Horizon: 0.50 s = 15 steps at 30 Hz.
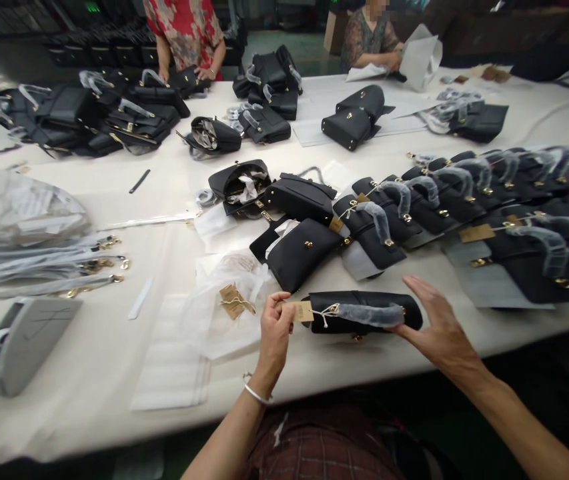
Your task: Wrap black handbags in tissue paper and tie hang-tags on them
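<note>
A black handbag (369, 302) stands near the table's front edge, its carrying handle (371, 315) wrapped in clear plastic. A tan paper tag (303, 311) is tied by white string to the handle's left end. My left hand (277, 327) pinches this tag between thumb and fingers. At the bag's right end is my right hand (441, 330), its fingers stretched and apart from the thumb. That thumb touches the bag beside the handle's right end. More tan tags (233, 301) with string lie on clear plastic to the left of the bag.
Several black handbags (464, 193) with wrapped handles stand in rows at the right. An open bag (241, 187) lies mid-table. Wrapped straps (39, 267) and a grey tape dispenser-like object (29, 347) are at left. Two people (187, 33) work across the table.
</note>
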Motion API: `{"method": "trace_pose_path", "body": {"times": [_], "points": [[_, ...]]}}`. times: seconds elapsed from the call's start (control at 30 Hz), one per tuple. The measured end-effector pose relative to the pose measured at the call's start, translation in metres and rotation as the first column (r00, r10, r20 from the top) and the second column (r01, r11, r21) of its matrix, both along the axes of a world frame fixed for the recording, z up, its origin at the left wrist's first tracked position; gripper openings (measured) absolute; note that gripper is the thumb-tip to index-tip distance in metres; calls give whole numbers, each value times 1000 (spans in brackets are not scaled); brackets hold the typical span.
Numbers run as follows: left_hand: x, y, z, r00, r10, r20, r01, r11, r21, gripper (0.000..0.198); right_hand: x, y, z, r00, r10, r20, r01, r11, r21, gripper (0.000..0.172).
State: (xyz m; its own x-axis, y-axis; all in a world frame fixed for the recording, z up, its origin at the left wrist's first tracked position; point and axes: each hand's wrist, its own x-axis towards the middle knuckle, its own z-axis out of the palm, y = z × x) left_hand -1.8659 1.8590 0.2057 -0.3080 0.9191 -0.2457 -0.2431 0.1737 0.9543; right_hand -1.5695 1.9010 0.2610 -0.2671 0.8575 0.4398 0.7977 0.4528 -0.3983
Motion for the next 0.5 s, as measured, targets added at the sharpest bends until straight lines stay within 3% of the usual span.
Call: {"method": "trace_pose_path", "body": {"times": [0.07, 0.13, 0.2, 0.27, 0.3, 0.33, 0.4, 0.43, 0.47, 0.5], "points": [[2, -3, 22, 981, -2, -196, 30, 990, 141, 23, -1, 18, -4, 968, 234, 90, -225, 969, -104, 61], [7, -5, 49, 892, 69, -446, 101, 933, 345, 19, -5, 28, -9, 917, 380, 122, -355, 917, -184, 45], [14, -6, 73, 767, 113, -632, 305, 802, 513, 25, -10, 30, -16, 903, 413, 119, -387, 902, -192, 35], [20, -8, 84, 687, 93, -721, 499, 661, 561, 31, -12, 30, -21, 908, 404, 109, -383, 908, -171, 33], [22, -9, 83, 693, 94, -714, 490, 665, 563, 30, -11, 29, -23, 907, 407, 107, -388, 907, -165, 34], [20, -9, 78, 738, 114, -665, 386, 737, 555, 27, -10, 29, -24, 904, 416, 102, -398, 903, -159, 35], [12, -11, 57, 854, 238, -463, -35, 914, 405, 24, -7, 31, -25, 900, 429, 81, -415, 898, -145, 35], [6, -12, 42, 885, 307, -350, -229, 942, 247, 31, -6, 33, -25, 903, 425, 63, -414, 900, -137, 34], [0, -13, 27, 905, 341, -255, -329, 940, 91, 41, -4, 34, -24, 912, 409, 40, -401, 907, -130, 31], [-4, -16, 12, 928, 327, -176, -338, 940, -35, 50, -2, 35, -22, 924, 382, 14, -377, 917, -129, 29]]}}
